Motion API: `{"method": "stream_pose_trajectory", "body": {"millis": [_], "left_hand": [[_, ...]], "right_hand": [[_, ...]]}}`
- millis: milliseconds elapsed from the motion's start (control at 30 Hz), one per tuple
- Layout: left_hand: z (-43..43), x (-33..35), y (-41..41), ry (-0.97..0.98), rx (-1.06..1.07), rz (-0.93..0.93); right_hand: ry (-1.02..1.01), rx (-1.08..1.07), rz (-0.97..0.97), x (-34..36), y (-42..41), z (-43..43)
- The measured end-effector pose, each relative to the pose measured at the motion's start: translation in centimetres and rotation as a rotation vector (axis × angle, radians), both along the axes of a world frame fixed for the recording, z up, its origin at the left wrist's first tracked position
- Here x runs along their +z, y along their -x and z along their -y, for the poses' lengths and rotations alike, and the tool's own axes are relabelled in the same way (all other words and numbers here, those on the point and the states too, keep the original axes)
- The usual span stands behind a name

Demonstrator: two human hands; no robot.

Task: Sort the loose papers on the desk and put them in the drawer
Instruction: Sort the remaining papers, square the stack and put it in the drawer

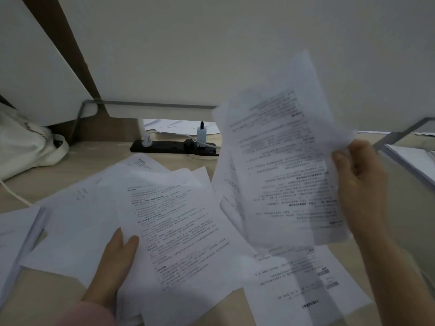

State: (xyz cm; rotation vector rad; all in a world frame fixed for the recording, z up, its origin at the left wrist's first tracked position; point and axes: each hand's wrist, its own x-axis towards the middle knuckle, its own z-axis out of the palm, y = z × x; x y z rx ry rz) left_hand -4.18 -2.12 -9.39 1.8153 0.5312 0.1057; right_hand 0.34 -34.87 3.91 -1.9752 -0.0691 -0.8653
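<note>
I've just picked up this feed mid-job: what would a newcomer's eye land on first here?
The printed sheets held up in the right hand, blurred, right of centre. Below them, loose papers lie fanned across the desk, with the left hand flat on them. Behind, a black power strip sits near the desk's back edge.

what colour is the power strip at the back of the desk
Black. The power strip has white plugs in it, seen in the head view.
</note>
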Motion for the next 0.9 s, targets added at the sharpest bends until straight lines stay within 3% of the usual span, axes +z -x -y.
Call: {"method": "stream_pose_trajectory", "body": {"millis": [167, 267, 433, 567, 733, 800, 900], "left_hand": [[0.1, 0.6, 0.5, 0.092, -0.027, 0.029], [-0.1, 0.7, 0.3, 0.095, -0.043, 0.042], [-1.3, -0.2, -0.4, 0.095, -0.107, 0.131], [-2.2, -0.7, -0.1, 0.234, -0.185, 0.082], [-1.6, 0.2, -0.3, 0.342, -0.018, 0.075], [-1.7, 0.4, -0.4, 0.431, 0.050, 0.013], [-2.0, 0.3, -0.6, 0.439, -0.019, -0.042]], "right_hand": [[-0.118, 0.089, 0.203, 4.3, -0.2, -1.9], [-0.274, 0.148, 0.189, 5.3, -1.2, -2.2], [-0.625, 0.293, -0.100, 4.3, -3.5, -2.3], [-0.759, 0.441, -0.489, 2.3, -5.5, -2.7], [-0.688, 0.449, -0.825, -1.6, -8.1, -3.8], [-0.635, 0.399, -0.873, -3.0, -8.9, -4.5], [-0.578, 0.350, -0.921, -4.9, -10.0, -5.8]]}}
